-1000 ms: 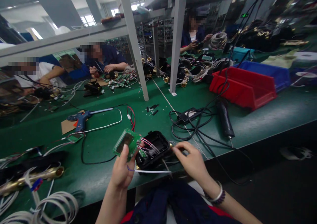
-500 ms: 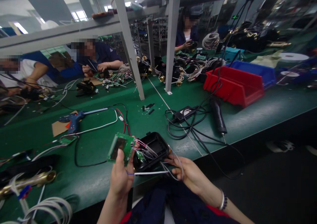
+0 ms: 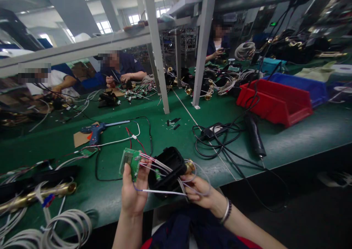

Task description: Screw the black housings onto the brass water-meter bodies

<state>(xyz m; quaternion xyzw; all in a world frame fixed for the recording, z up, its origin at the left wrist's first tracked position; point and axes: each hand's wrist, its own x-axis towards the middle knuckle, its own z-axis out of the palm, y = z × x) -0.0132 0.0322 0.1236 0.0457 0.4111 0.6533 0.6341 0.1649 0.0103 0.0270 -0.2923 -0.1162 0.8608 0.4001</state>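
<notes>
I see left hand (image 3: 135, 192) holding circuit board (image 3: 133, 162), likely sparing its wires (image 3: 162, 166) | right hand (image 3: 202, 191): black housing's (image 3: 173, 158) 4 o'clock, can't tell grip

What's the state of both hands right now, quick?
Left hand: closed, holding the green circuit board.
Right hand: fingers curled at grey wires by the black housing; exact grip unclear.

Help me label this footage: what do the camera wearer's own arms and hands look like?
The left hand and right hand are ungloved, and no sleeves cover the visible forearms. A pale band and dark beads circle the right wrist; the left wrist shows nothing worn. The navy garment has red parts near both arms.
</notes>
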